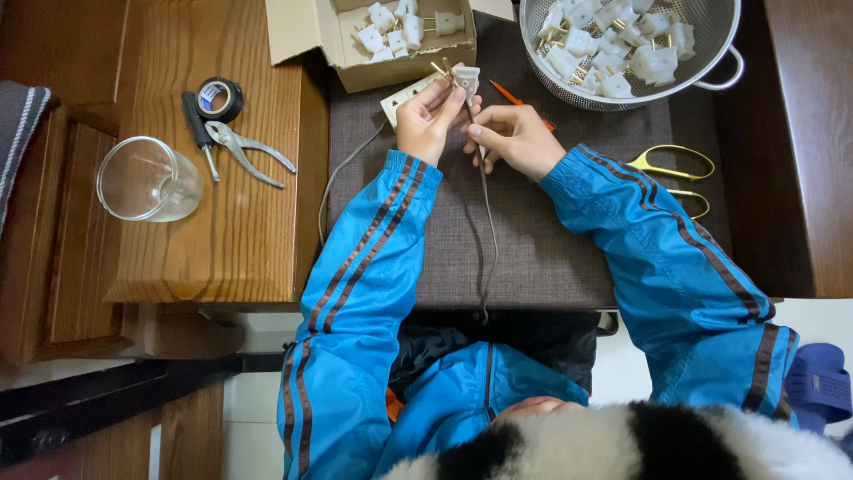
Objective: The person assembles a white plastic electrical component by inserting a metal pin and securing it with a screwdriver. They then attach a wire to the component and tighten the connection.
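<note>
Wiring step in hand: left hand (429, 116) pinches the white plug (464, 80) at 12 o'clock of the grey mat (551, 249); right hand (515, 138) grips its grey cord (487, 204). Seating the wire probably calls next for a steady plug.

Upper garment: a bright blue zip-front jacket of smooth, slightly glossy fabric, creased along both arms. Each sleeve carries two narrow dark brown stripes running lengthwise from shoulder to cuff — the stripes follow the outer seam line. Cuffs are plain blue and close-fitting at the wrist. The front zip is dark, set in a raised placket. The left hand (428, 114) and right hand (514, 138) are bare — no gloves, rings or watch visible. A fluffy black-and-white pile covering lies at the bottom edge.
</note>
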